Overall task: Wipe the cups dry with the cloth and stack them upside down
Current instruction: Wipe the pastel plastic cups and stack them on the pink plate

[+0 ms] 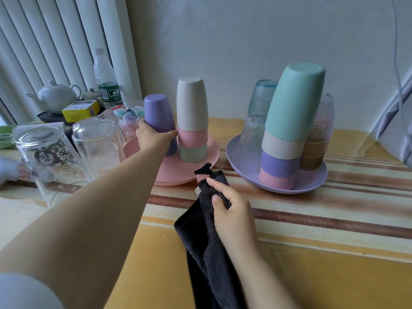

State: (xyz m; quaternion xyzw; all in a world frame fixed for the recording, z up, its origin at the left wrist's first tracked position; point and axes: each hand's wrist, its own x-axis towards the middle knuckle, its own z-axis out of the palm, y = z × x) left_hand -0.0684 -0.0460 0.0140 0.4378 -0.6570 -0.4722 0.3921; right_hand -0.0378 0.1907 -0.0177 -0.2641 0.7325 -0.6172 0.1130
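left hand [153, 136] wrapped round the lower wall of an upside-down purple cup [158, 114], on the pink plate [178, 172], left of centre. purple cup tilted a little, just beside a stack of three inverted cups [192, 121] (beige over pink over pale green) on the same plate; touching or not, could not tell. right hand [231, 210] near centre, pinching a dark fleecy cloth [200, 241], thumb and fingers curled on it, loose end hanging down out of frame. to the right, a lilac plate [312, 186] carrying a leaning stack of four cups [289, 121] (teal, beige, purple, pink), droplets visible on the lower ones, so judged not yet wiped. three clear glasses on that plate too: teal-tinted glass [262, 97] at the far side, clear one [253, 134] left of the stack, beaded one [318, 132] to the right. far left: two big inverted glasses [66, 152], teapot [58, 94], water bottle [106, 83], yellow box [80, 111]. handling, judged: plastic cups light, stiff, smooth, probably slick when wet, so best gripped round the wall near the rim end as done here. glasses heavier and breakable, better taken low with the whole hand. cloth soft, limp, bunchable into a cup. leaning stack looked tippy, best lifted off from the top.
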